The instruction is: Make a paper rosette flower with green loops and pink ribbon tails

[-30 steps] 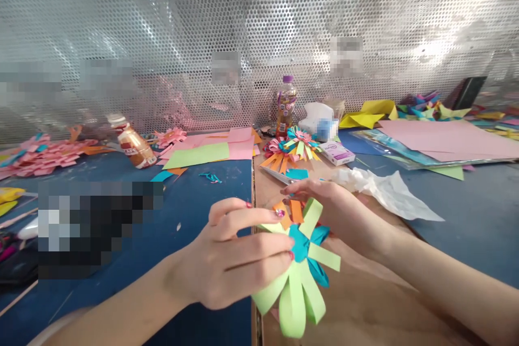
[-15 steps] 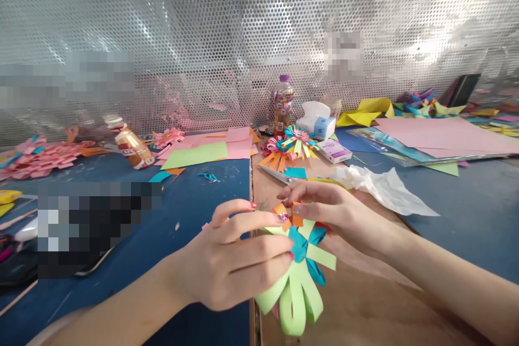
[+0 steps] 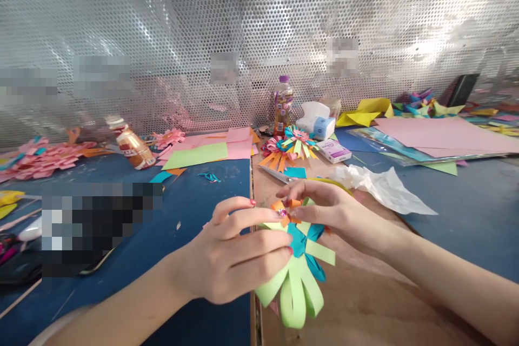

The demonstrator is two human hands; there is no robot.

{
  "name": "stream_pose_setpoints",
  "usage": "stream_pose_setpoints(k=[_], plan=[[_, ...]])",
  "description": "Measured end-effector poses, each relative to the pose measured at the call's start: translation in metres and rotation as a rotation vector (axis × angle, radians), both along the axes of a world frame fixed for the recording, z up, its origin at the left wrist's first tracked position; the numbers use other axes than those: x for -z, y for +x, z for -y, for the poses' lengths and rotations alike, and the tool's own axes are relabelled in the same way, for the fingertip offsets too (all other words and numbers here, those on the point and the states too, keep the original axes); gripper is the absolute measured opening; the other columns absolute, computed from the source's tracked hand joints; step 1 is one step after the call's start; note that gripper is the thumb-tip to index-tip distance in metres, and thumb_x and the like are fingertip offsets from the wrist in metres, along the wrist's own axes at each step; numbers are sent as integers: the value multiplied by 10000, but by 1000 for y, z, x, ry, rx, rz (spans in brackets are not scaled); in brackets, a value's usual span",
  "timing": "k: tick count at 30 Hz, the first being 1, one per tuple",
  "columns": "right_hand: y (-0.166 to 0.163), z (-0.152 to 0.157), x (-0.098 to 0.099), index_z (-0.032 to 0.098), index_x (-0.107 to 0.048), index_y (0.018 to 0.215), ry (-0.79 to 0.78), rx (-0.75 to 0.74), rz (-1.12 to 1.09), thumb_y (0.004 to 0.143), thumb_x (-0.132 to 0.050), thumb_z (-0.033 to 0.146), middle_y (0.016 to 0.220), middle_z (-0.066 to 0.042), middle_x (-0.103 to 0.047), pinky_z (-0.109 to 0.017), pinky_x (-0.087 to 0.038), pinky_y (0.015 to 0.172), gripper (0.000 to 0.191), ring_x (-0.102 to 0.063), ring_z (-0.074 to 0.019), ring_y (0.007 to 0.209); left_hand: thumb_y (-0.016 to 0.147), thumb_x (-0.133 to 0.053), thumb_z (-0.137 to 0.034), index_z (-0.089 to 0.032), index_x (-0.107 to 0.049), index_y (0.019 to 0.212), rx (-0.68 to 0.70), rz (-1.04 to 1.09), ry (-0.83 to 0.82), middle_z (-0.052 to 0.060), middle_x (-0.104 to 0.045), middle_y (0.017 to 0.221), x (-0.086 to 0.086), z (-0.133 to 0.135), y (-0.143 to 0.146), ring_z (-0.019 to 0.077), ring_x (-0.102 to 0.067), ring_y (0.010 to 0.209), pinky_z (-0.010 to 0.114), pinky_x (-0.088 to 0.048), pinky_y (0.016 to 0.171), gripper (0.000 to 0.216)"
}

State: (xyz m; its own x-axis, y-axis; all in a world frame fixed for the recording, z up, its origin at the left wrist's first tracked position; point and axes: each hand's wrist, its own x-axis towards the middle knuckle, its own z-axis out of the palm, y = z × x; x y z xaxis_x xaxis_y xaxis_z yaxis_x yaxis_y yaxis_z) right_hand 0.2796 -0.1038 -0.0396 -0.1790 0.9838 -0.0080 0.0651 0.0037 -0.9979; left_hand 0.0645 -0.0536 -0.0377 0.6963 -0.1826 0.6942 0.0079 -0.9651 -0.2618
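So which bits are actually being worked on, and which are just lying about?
In use: left hand, right hand, the paper flower both grip.
Lying about: finished flowers, upright bottle, tipped bottle, small box, crumpled tissue, scissors, pink sheets.

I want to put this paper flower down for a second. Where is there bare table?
Blue tabletop lies bare between the left hand and the teal scrap, and again right of the crumpled tissue. The brown board below the paper flower is bare too. Crowded at the back: paper sheets, finished flowers, a bottle.
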Motion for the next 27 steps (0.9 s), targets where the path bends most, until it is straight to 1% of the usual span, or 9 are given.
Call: stream_pose_setpoints(k=[4, 7, 12, 15, 18, 22, 25, 27], plan=[[-1, -1, -1, 211, -585, 857, 26, -6, -18, 763, -679, 306, 991, -28, -587, -322, -435, 790, 164, -567, -185, 906, 935, -347, -146, -192, -686, 880, 0, 0, -5, -32, -699, 1012, 0, 0, 0, 159, -520, 1040, 327, -324, 956, 346], [-3, -1, -2, 205, -580, 850, 53, -17, -44, 757, -678, 286, 991, -37, -588, -324, -442, 785, 157, -573, -188, 905, 932, -358, -143, -179, -686, 896, 4, -5, -5, -26, -701, 1006, -1, 0, 0, 158, -513, 1039, 331, -317, 962, 332], [-4, 1, -3, 200, -571, 813, 98, -19, -72, 751, -681, 266, 1050, -41, -583, -323, -440, 821, 143, -565, -191, 964, 933, -348, -142, -185, -680, 894, 0, 3, 0, -25, -702, 998, -2, -1, 0, 151, -506, 1048, 329, -303, 973, 338], [-4, 1, -2, 206, -566, 852, 108, -30, -77, 757, -677, 270, 1029, -29, -584, -310, -442, 811, 160, -564, -181, 953, 929, -354, -144, -188, -679, 895, -4, 7, 4, -23, -702, 1000, -2, -1, -1, 150, -507, 1046, 333, -295, 982, 330], [-2, 3, -2, 233, -571, 962, 65, -14, -40, 788, -645, 315, 1023, -19, -591, -296, -442, 797, 206, -556, -178, 954, 922, -360, -142, -181, -680, 901, -7, 13, 6, -17, -702, 1003, -1, -1, -2, 152, -512, 1037, 334, -303, 978, 324], [-1, 6, -5, 269, -580, 1039, -20, 17, -7, 806, -592, 349, 1103, -27, -590, -290, -462, 739, 247, -566, -200, 961, 921, -352, -141, -188, -684, 897, -9, 31, 7, -20, -702, 1002, -1, -1, -2, 152, -518, 1031, 335, -314, 976, 337], [-1, 8, -6, 280, -564, 1086, -77, -6, -12, 782, -603, 311, 1021, -31, -614, -290, -478, 678, 308, -597, -197, 871, 913, -370, -138, -193, -680, 886, -11, 24, 25, -20, -698, 1005, -1, 0, -2, 150, -520, 1039, 331, -330, 966, 316], [-2, 8, -6, 282, -553, 1101, -74, -13, -18, 771, -608, 283, 993, -24, -606, -288, -481, 664, 334, -597, -185, 834, 904, -393, -133, -191, -679, 883, -9, 16, 33, -21, -694, 1019, -1, 0, -2, 152, -516, 1049, 331, -329, 966, 293]])
